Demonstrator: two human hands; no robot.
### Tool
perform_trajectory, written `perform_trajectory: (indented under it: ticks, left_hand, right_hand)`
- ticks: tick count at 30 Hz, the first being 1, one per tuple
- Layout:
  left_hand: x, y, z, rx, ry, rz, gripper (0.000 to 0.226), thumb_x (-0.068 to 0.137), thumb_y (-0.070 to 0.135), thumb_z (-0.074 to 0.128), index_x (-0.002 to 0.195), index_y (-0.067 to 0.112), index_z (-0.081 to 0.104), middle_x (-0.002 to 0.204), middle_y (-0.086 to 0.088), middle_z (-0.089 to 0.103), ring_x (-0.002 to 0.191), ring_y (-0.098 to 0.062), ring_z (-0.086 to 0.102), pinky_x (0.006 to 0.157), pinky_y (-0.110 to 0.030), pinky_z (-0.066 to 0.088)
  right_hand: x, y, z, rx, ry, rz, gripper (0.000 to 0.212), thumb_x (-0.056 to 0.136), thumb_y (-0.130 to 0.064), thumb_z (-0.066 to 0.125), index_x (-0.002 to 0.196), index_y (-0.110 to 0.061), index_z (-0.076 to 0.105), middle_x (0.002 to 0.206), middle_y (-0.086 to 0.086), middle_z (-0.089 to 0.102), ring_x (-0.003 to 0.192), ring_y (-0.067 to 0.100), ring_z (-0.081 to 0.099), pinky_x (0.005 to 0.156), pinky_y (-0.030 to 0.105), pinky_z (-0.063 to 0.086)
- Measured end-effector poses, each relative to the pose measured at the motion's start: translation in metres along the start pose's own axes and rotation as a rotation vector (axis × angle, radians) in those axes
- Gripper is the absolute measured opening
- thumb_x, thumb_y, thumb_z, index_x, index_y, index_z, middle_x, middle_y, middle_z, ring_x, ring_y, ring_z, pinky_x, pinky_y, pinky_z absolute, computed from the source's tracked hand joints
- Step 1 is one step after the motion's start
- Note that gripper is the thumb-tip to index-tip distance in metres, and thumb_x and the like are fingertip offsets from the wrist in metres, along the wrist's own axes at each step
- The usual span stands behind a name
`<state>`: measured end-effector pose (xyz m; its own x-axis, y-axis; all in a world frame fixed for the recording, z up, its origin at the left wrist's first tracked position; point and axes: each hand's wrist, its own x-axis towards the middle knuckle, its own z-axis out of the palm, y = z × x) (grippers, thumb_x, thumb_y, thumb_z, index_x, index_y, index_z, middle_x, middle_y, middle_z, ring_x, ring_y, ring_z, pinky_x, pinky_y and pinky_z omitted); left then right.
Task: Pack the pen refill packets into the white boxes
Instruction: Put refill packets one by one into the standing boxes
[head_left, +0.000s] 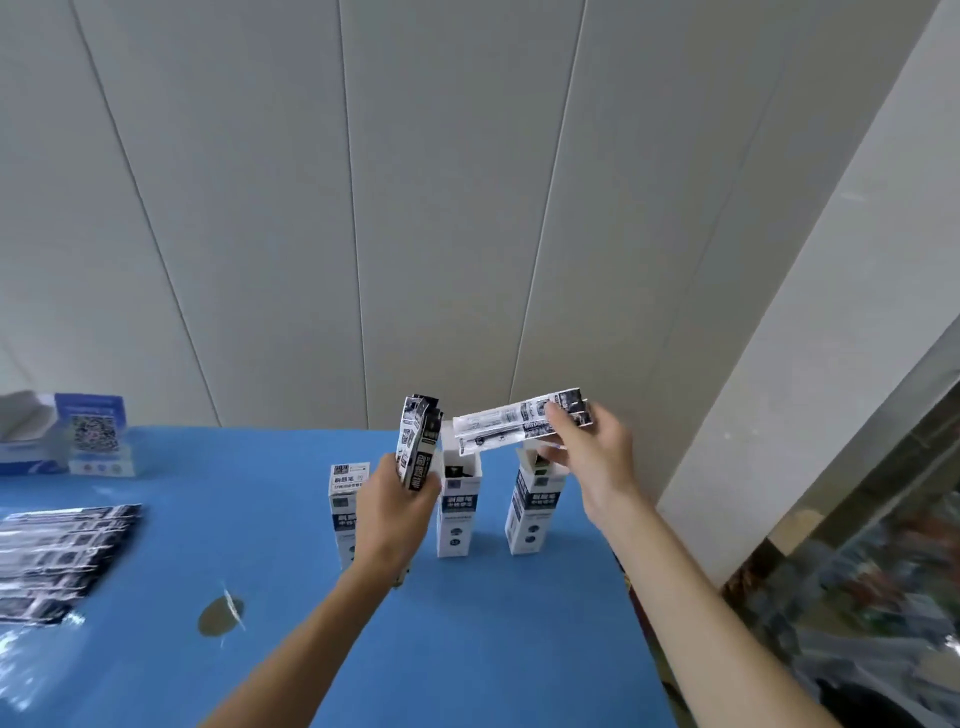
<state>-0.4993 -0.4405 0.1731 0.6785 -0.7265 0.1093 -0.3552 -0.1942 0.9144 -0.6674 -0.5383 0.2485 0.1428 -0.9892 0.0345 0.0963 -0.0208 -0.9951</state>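
Observation:
Three tall white boxes stand upright in a row on the blue table (467, 623): a left box (344, 506) with its top shut, a middle box (457, 514) open at the top with dark packets inside, and a right box (531, 512) also open. My left hand (397, 512) grips a bundle of refill packets (418, 441) upright, in front of the left and middle boxes. My right hand (592, 452) pinches a couple of refill packets (511, 423) held almost level above the middle and right boxes.
A pile of loose refill packets (57, 556) lies at the table's left edge. A blue QR-code stand (96, 434) and a blue-white carton (26, 436) sit at the back left. A round hole (221, 616) marks the tabletop. Clutter fills the floor to the right.

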Motion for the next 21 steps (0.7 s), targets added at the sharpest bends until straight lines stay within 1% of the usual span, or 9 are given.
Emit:
perform_trajectory:
  ticks: [3,5,8,11,14,16,18,21]
  left_hand:
    - [0.005,0.006,0.010,0.012,0.076,-0.034,0.019,0.083,0.023,0.061,0.073,0.016,0.046,0.064,-0.006,0.058,0.060,-0.032,0.061,0.058,-0.051,0.054]
    - [0.007,0.010,0.017,0.013,0.100,-0.078,0.020,0.082,0.023,0.061,0.073,0.015,0.045,0.063,-0.007,0.059,0.063,-0.036,0.063,0.056,-0.048,0.052]
    - [0.010,0.012,0.028,0.025,0.112,-0.134,0.021,0.079,0.027,0.061,0.073,0.014,0.046,0.062,-0.006,0.060,0.064,-0.035,0.065,0.055,-0.049,0.054]
    - [0.011,0.013,0.039,0.040,0.139,-0.185,0.019,0.080,0.026,0.062,0.077,0.012,0.050,0.067,-0.009,0.063,0.061,-0.030,0.064,0.056,-0.049,0.056]
    - [0.010,0.013,0.045,0.033,0.177,-0.217,0.019,0.080,0.027,0.062,0.076,0.012,0.050,0.066,-0.009,0.062,0.055,-0.024,0.057,0.055,-0.049,0.056]
    - [0.011,0.013,0.047,0.033,0.199,-0.234,0.020,0.079,0.028,0.062,0.076,0.013,0.050,0.065,-0.008,0.062,0.055,-0.025,0.058,0.054,-0.048,0.056]
    - [0.012,0.012,0.048,0.035,0.220,-0.249,0.019,0.080,0.028,0.063,0.078,0.012,0.052,0.067,-0.008,0.063,0.059,-0.028,0.062,0.055,-0.048,0.057]
    - [0.013,0.011,0.049,0.047,0.240,-0.257,0.017,0.080,0.024,0.062,0.078,0.011,0.052,0.069,-0.009,0.064,0.065,-0.032,0.065,0.056,-0.048,0.057]
  right_hand:
    - [0.021,-0.003,0.006,-0.113,-0.098,-0.061,0.011,0.088,-0.014,0.067,0.077,-0.016,0.065,0.069,-0.004,0.058,0.051,0.016,0.058,0.059,0.032,0.053]
    - [0.033,-0.006,0.008,-0.163,-0.172,-0.115,0.014,0.088,-0.013,0.066,0.075,-0.017,0.065,0.068,-0.003,0.058,0.055,0.018,0.056,0.052,0.026,0.051]
    - [0.049,-0.010,0.009,-0.206,-0.288,-0.192,0.015,0.088,-0.010,0.066,0.073,-0.015,0.065,0.069,0.003,0.058,0.057,0.017,0.054,0.049,0.021,0.049]
    - [0.064,-0.013,0.008,-0.257,-0.394,-0.228,0.015,0.087,-0.012,0.067,0.072,-0.016,0.066,0.067,-0.001,0.060,0.057,0.013,0.056,0.052,0.025,0.053]
    - [0.075,-0.012,0.008,-0.319,-0.475,-0.226,0.012,0.087,-0.012,0.067,0.075,-0.015,0.068,0.066,-0.003,0.060,0.056,0.012,0.057,0.057,0.031,0.057]
    - [0.080,-0.011,0.008,-0.373,-0.526,-0.252,0.008,0.087,-0.012,0.067,0.080,-0.010,0.069,0.066,0.004,0.062,0.055,0.015,0.057,0.056,0.033,0.057]
    - [0.084,-0.010,0.008,-0.410,-0.557,-0.290,0.008,0.087,-0.013,0.067,0.081,-0.009,0.070,0.070,0.015,0.064,0.057,0.018,0.057,0.057,0.035,0.057]
    - [0.090,-0.011,0.008,-0.443,-0.595,-0.332,0.009,0.087,-0.016,0.066,0.080,-0.012,0.069,0.071,0.016,0.065,0.058,0.023,0.058,0.059,0.040,0.057]
